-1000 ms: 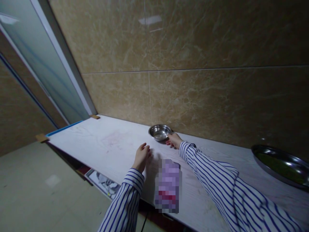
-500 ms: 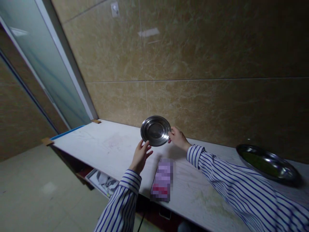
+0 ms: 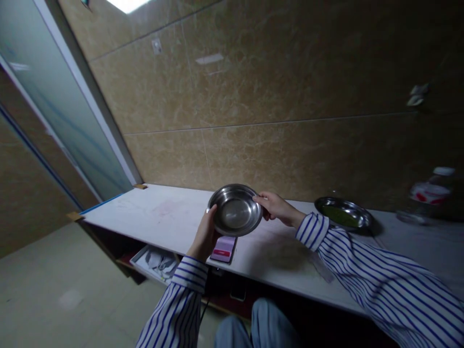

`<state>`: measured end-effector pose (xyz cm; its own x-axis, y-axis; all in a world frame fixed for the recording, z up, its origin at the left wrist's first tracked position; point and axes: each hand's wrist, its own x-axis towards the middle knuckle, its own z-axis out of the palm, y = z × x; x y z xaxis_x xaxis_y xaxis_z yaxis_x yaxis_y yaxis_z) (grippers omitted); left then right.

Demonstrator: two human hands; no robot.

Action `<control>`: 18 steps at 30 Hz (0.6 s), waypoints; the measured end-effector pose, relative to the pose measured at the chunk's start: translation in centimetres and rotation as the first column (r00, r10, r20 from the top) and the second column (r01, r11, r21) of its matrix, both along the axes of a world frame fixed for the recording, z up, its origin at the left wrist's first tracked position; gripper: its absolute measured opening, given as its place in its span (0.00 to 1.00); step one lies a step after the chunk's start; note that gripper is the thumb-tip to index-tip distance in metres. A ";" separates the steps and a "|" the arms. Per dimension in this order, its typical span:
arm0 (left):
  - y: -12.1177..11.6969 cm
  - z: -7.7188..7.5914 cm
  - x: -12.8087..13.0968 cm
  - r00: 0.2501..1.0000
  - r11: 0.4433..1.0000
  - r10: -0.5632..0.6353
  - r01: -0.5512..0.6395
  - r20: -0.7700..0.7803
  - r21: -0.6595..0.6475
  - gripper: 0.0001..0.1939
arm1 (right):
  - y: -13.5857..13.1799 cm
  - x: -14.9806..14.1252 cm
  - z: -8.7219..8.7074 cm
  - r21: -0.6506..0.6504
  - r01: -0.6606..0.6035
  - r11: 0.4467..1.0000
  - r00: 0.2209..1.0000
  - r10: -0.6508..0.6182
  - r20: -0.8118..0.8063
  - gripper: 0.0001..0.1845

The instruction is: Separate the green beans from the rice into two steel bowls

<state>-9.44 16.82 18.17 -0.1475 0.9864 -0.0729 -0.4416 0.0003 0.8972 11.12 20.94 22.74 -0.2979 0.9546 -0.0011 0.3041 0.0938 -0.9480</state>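
Observation:
A shiny round metal plate [image 3: 237, 215] with a raised rim is held up above the white table, between both hands. My left hand [image 3: 206, 232] grips its left edge, thumb on the rim and fingers tucked underneath. From the other side, my right hand [image 3: 277, 207] pinches the right edge with the thumb on top. The inside of the plate holds nothing I can see. Below and partly behind it lies a phone [image 3: 223, 249] with a lit pinkish screen, near the table's front edge.
On the white table [image 3: 163, 217], a second metal plate [image 3: 342, 212] with green contents stands by the wall at right. A clear plastic bottle [image 3: 426, 195] stands farther right. An open drawer [image 3: 154, 263] with grey-white items sits below the front edge.
My left hand has closed on the plate's rim, fingers now beneath it. The plate is nearer me and partly over the phone. My view has shifted, bringing the bottle into sight.

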 end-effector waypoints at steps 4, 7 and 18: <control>-2.4 -0.1 2.2 0.999 0.990 -0.035 0.037 -0.013 0.139 0.21 | -2.1 2.5 -1.2 0.089 0.025 0.996 0.999 -0.023 -0.024 0.09; -4.2 -0.4 3.8 0.998 0.969 -0.061 0.052 0.033 0.241 0.22 | -3.9 3.9 -2.4 0.168 0.130 0.977 0.989 -0.115 -0.098 0.08; -8.5 -2.3 7.0 0.997 0.994 -0.067 0.063 0.042 0.087 0.22 | -6.9 12.4 -4.4 0.154 0.070 0.986 0.992 -0.085 0.094 0.12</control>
